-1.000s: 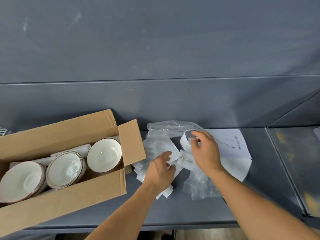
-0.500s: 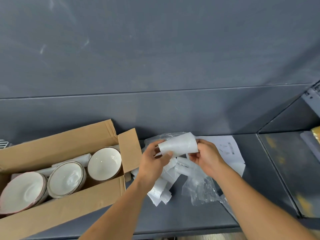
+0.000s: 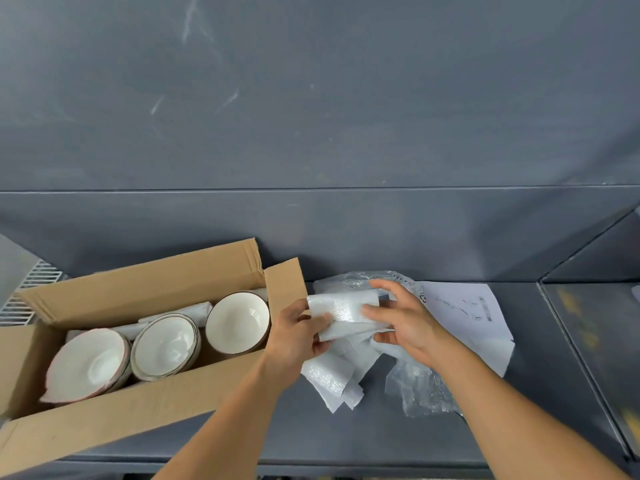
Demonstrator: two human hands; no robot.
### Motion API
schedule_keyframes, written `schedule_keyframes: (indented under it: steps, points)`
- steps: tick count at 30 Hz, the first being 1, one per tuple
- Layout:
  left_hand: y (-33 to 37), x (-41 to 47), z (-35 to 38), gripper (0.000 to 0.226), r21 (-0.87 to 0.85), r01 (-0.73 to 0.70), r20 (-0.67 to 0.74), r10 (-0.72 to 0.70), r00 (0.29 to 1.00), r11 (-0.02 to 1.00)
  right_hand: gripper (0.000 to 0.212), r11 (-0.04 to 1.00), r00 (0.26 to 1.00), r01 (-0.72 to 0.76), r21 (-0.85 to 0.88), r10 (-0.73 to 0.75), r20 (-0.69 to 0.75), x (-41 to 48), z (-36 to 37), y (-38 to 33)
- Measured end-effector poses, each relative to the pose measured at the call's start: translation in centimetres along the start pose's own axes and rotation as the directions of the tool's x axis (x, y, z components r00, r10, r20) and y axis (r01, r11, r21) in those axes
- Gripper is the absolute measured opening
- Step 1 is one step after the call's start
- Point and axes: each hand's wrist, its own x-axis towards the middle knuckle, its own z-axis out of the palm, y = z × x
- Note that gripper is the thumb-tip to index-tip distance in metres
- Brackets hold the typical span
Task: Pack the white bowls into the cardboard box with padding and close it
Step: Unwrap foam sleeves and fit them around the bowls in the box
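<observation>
Both bare forearms reach from the near edge toward the middle of the bench, converging. The left hand (image 3: 298, 336) is turned back-up, its thumb on top and its fingers curled beneath the left end of a white foam sheet (image 3: 341, 308), pinching it. The right hand (image 3: 407, 322) faces it from the right, fingers spread and nearly straight. One fingertip touches the sheet's right end and the thumb lies below its edge.
</observation>
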Motion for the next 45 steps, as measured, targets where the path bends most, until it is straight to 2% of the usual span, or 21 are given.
schedule_keyframes:
  steps: [2,5,7,9,12,15,18,22,23,26,28,30,33,37,40,42,45]
  points:
    - [0.0,-0.4,-0.6,0.020,-0.006,-0.001,0.028,0.002,1.000,1.000,0.044,0.997,1.000,0.018,-0.074,-0.017,0.017,-0.2,0.7,0.1]
    - [-0.1,-0.9,-1.3,0.029,-0.036,0.008,0.031,-0.007,0.999,0.999,0.019,0.993,0.999,0.043,-0.109,-0.041,0.013,-0.4,1.7,0.3]
    - [-0.2,-1.2,-1.7,0.026,-0.047,0.002,0.029,0.000,1.000,0.999,0.013,0.989,0.999,0.039,-0.139,-0.042,-0.013,-0.4,2.3,0.3]
    - [-0.2,-1.4,-2.0,0.023,-0.056,-0.004,0.013,0.005,1.000,0.998,0.012,0.988,0.999,0.038,-0.148,-0.040,-0.012,-0.5,2.8,0.5]
    - [-0.2,-1.5,-2.7,0.031,-0.098,0.009,-0.040,-0.013,0.999,0.995,0.009,0.994,0.999,0.034,-0.107,-0.031,0.028,-0.8,3.5,0.5]
    - [-0.2,-1.6,-3.6,0.029,-0.126,0.020,-0.059,-0.027,0.998,0.992,0.016,0.999,0.996,0.022,-0.048,-0.018,0.085,-0.9,4.1,0.4]
    - [-0.1,-1.7,-4.6,0.030,-0.188,0.069,-0.041,-0.078,0.996,0.980,0.018,0.996,0.994,0.047,-0.072,-0.040,0.098,-0.9,4.7,0.4]
    - [0.1,-1.9,-6.0,0.031,-0.367,0.155,0.040,-0.151,0.988,0.917,0.017,0.993,0.995,0.078,-0.084,-0.072,0.071,-0.5,5.6,0.7]
    - [0.1,-1.9,-6.3,0.028,-0.363,0.151,0.042,-0.146,0.988,0.919,0.018,0.994,0.995,0.078,-0.082,-0.072,0.073,-0.4,5.8,0.8]
    - [-0.1,-1.9,-6.8,0.016,-0.197,0.076,-0.045,-0.087,0.995,0.978,0.024,0.999,0.995,0.040,-0.030,-0.037,0.093,-0.3,6.4,1.0]
    - [-0.3,-1.8,-7.0,0.020,-0.135,0.041,-0.098,-0.055,0.994,0.990,0.029,0.997,0.992,-0.028,0.067,0.020,0.125,-0.2,6.5,0.9]
    - [-0.4,-1.9,-7.2,0.032,-0.109,0.001,-0.129,-0.015,0.992,0.994,0.022,0.991,0.984,-0.078,0.112,0.059,0.167,-0.4,6.8,0.8]
    - [-0.9,-1.7,-7.7,0.046,-0.052,-0.034,-0.151,0.026,0.988,0.998,0.015,0.995,0.979,-0.082,0.055,0.070,0.192,-0.6,7.1,0.8]
    - [-1.0,-1.8,-8.4,0.024,-0.029,-0.057,-0.156,0.051,0.987,0.998,0.017,0.997,0.981,-0.072,0.016,0.068,0.182,-0.4,7.5,1.1]
    - [-1.0,-2.0,-9.1,0.015,-0.033,-0.072,-0.159,0.065,0.985,0.997,0.035,0.999,0.983,-0.021,-0.044,0.028,0.180,-0.2,8.3,1.3]
    - [-0.9,-2.2,-9.6,0.018,-0.055,-0.075,-0.176,0.064,0.982,0.996,0.042,0.998,0.985,0.002,-0.057,0.008,0.171,0.1,9.2,1.4]
    - [-0.8,-2.5,-10.9,0.024,-0.095,-0.075,-0.195,0.056,0.979,0.993,0.028,0.994,0.988,0.025,-0.106,-0.008,0.157,0.7,10.7,1.3]
